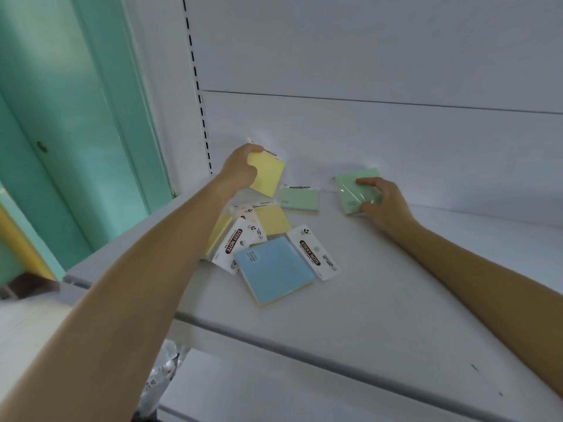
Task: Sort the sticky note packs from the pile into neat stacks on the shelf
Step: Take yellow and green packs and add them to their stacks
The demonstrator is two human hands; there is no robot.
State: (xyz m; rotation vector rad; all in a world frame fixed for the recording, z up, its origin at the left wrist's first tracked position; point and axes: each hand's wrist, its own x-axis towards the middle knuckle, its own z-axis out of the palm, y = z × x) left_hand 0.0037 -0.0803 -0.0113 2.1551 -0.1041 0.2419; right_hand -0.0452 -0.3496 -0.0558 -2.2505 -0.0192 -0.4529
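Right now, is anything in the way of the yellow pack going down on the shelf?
Yes. The square yellow sticky note pack, held in the left hand, hangs above the loose pile of packs, with a flat green pack just beside. The white shelf in front looks bare.

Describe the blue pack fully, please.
The blue pack is a pale blue square pad with small print near one corner and a white header card printed STICKY NOTE along its right edge. It lies flat and askew on the shelf, nearest of the pile, its far edge meeting a yellow pack. Left hand and right hand are off it.
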